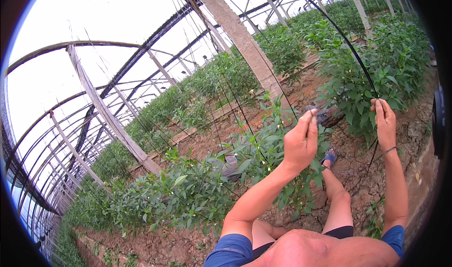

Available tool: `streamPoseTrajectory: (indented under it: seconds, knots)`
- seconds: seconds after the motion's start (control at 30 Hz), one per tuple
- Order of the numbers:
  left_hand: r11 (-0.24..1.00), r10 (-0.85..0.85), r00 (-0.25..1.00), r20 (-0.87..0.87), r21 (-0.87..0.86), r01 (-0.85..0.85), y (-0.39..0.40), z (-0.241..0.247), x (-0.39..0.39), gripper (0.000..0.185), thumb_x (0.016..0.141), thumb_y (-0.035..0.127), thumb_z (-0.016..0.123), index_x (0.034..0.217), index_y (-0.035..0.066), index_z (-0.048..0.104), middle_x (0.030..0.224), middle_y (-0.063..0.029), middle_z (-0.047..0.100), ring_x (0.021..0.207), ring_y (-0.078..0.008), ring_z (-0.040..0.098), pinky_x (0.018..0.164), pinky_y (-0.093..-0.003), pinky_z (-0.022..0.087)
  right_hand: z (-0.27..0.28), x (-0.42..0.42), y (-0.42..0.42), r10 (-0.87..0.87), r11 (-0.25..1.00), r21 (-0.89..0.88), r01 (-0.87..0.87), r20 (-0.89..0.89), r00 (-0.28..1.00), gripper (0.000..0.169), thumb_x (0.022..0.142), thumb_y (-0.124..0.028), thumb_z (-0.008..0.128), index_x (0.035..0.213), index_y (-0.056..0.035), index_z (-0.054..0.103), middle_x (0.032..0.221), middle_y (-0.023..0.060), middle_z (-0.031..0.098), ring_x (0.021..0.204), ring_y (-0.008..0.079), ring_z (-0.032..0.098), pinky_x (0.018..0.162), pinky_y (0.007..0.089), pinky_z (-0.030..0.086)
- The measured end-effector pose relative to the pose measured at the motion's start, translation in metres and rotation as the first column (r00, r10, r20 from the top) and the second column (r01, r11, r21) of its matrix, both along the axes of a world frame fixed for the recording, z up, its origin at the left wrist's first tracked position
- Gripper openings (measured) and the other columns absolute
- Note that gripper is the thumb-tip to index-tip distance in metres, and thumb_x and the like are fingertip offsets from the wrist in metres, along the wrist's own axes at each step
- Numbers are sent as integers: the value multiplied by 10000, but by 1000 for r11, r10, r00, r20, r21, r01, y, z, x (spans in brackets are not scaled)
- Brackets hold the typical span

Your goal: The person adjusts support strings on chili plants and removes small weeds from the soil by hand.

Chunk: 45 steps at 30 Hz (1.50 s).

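Observation:
My right hand (385, 122) pinches a black cord (348, 42) between thumb and fingertips. From there the cord curves up toward the roof frame, and dark strands hang below the hand. To the left, my left hand (302, 139) is raised with its thumb and forefinger pressed together. Whatever may be between those fingertips is too small to tell. A thin dark string (279, 83) slants down and passes out of sight near this hand. Leafy green plants with small white flowers (272, 146) stand just below and behind my left hand. A larger bushy plant (360, 101) grows beside my right hand.
A thick concrete post (240, 30) rises ahead, and a weathered slanted post (106, 104) stands at left. Several dark strings (233, 93) hang over the plant rows. Cracked brown soil (353, 168) lies around my sandalled foot (330, 156). A low ledge (422, 182) runs along the right.

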<state>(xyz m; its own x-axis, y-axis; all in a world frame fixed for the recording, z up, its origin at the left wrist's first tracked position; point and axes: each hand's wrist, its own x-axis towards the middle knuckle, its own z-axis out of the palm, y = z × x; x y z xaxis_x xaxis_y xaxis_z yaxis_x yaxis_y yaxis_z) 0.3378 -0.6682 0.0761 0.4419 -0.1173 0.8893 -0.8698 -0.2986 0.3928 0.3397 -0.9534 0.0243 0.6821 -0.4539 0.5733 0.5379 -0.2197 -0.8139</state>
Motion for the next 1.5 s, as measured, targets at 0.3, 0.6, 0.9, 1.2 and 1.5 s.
streamPoseTrajectory:
  seconds: [0.3, 0.6, 0.9, 1.2, 1.5]
  knots:
    - [989, 37, 988, -152, 148, -14, -53, 10, 42, 249, 1073, 201, 517, 1220, 25, 613, 793, -220, 677, 758, -429, 684, 651, -472, 519, 1, -12, 6, -143, 985, -86, 151, 101, 985, 253, 1024, -239, 657, 1144, -17, 672, 743, -72, 392, 660, 36, 324, 574, 241, 277]
    - [970, 129, 977, -168, 226, -89, -67, -45, 79, 258, 1071, 260, 495, 1223, 79, 599, 797, -246, 685, 769, -471, 673, 674, -562, 514, 17, 18, 46, 90, 945, -296, -141, -180, 979, 413, 908, -241, 773, 1193, 47, 688, 673, -76, 360, 619, 37, 315, 538, 267, 275]
    - [937, 206, 912, -355, 339, -80, -54, -105, 88, 187, 1051, 215, 522, 1122, 50, 575, 750, -246, 675, 717, -472, 668, 624, -574, 509, -32, 94, 74, 506, 841, -53, -538, -271, 819, 296, 969, -186, 716, 1142, 54, 728, 994, 32, 747, 906, 70, 644, 816, 266, 530]
    - [959, 90, 948, -305, -231, -165, 8, -27, 78, 274, 1075, 130, 528, 1299, -17, 581, 1118, -77, 679, 667, -78, 608, 585, -230, 495, -41, 169, 90, 350, 905, -75, -419, -431, 832, 395, 904, -357, 781, 1107, -19, 775, 958, 40, 733, 855, 127, 640, 800, 319, 518]
    - [971, -220, 697, -682, -221, 90, 57, -1, 199, 366, 1024, 246, 659, 1272, -18, 614, 975, -81, 701, 735, -138, 667, 614, -279, 538, -46, 216, 157, 452, 761, -195, -619, -527, 720, 399, 874, -379, 783, 1116, -61, 792, 1068, 111, 777, 974, 207, 712, 907, 364, 542]
